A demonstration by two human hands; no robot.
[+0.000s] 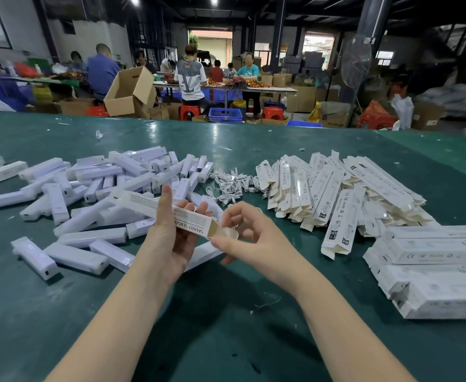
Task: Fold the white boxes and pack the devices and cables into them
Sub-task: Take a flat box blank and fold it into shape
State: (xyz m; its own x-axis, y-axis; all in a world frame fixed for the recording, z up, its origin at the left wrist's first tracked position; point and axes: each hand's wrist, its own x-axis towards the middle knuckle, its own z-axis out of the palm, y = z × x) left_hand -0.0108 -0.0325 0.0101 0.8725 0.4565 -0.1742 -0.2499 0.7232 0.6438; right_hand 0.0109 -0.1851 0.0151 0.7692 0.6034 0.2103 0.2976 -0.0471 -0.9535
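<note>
Left hand (171, 238) grips white box (160, 210); right fingers (227, 242) pinch its open end flap (226, 233)

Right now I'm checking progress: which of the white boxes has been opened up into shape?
The box held in the left hand, its end flap open at the right hand. The boxes in the pile beyond lie flat.

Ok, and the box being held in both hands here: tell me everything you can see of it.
The box is long, slim white card with grey print, partly reading "SMART". It lies tilted, its far end up-left over the pile of white devices, above the green table. The left hand grips its middle. Its near end is open, showing a tan inside; the right hand pinches the end flap there.
</note>
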